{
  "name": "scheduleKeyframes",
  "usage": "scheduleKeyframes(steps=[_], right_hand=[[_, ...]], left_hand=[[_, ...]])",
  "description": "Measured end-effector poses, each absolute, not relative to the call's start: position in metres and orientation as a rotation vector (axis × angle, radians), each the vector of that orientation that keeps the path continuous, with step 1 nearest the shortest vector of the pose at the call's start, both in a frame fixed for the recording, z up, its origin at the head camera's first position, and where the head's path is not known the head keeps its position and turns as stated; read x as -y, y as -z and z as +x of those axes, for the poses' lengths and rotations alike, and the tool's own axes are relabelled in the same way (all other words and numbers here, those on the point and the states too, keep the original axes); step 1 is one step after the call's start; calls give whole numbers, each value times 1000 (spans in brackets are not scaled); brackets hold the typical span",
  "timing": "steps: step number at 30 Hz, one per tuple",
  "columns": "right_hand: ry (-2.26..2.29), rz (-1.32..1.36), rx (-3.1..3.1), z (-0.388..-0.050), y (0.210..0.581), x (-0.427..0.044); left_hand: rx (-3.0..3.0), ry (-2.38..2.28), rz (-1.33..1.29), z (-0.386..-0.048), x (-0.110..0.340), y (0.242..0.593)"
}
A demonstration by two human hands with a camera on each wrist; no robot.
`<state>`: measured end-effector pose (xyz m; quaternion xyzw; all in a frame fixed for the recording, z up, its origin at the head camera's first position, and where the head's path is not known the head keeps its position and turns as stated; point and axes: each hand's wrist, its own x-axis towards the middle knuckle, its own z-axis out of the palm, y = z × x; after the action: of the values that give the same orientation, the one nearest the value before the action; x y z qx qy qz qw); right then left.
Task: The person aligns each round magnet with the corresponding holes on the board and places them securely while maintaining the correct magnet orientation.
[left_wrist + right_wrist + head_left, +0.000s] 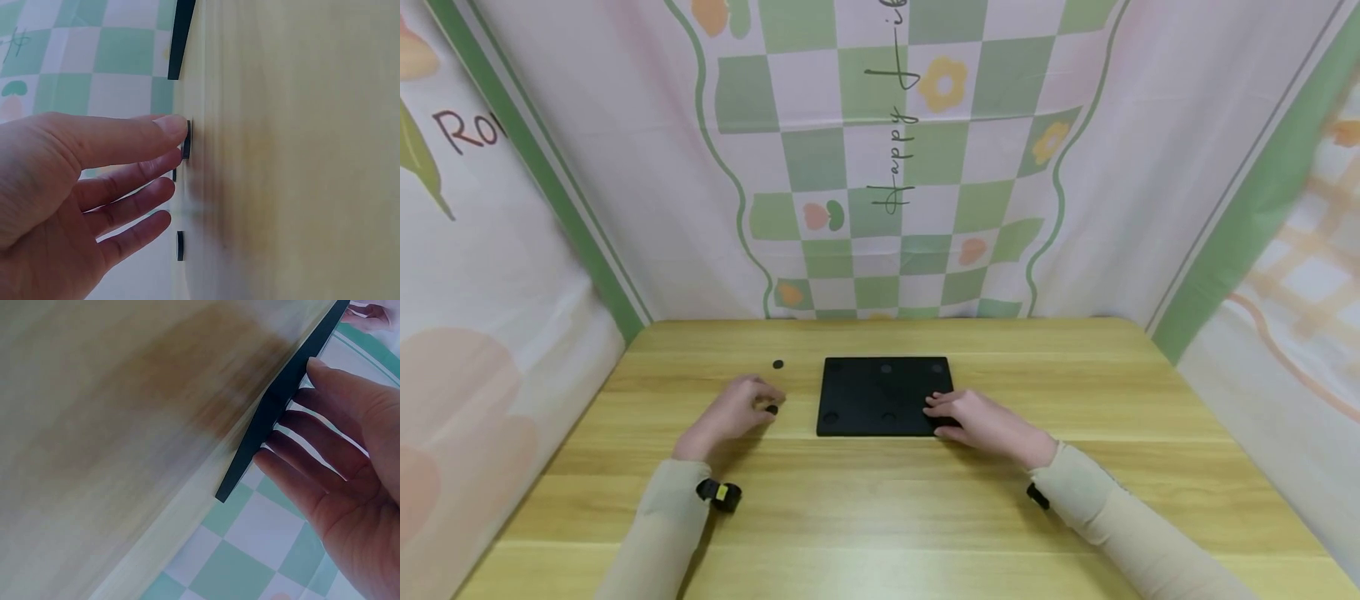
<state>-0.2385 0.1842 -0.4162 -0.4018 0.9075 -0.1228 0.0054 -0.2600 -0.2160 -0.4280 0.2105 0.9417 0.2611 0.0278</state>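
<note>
A flat black board [883, 396] lies on the table, with several round marks along its long sides. My right hand [981, 423] rests its fingertips on the board's right end; in the right wrist view the loosely bent fingers [300, 472] touch its face. Left of the board, my left hand [733, 414] pinches a small black disc [187, 140] between thumb and index finger, close to the tabletop. The other fingers of that hand spread loosely. A second black disc [778, 364] lies farther back on the table. In the left wrist view another disc [180, 245] sits beyond the little finger.
The wooden table [880, 517] has its back edge against a hanging cloth [880, 167] with green checks. Printed cloth also hangs at the left and right sides. Both forearms reach in from the front, with a black band [720, 493] on the left wrist.
</note>
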Motion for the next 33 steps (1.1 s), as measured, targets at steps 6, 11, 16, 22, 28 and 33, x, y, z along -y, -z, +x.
scheduleKeyframes(steps=[6,11,16,22,28,33], right_hand=[[370,-1256,-2845,-238,416,-184],[369,-1258,-2849,-239,417,-184],[375,-1257,-2847,-239,416,-184],[374,-1263,-2849,-239,417,-184],[370,-1264,-2852,-239,418,-184],[376,-1262,-2848,-239,417,-184]], left_hand=[[-2915,-814,637,-261,217,426],[-2939,-826,661,-262,219,427],[-2947,-832,648,-265,221,428],[-2979,-813,620,-266,221,429],[-3009,-775,563,-266,221,430],[-3027,-755,550,-265,220,428]])
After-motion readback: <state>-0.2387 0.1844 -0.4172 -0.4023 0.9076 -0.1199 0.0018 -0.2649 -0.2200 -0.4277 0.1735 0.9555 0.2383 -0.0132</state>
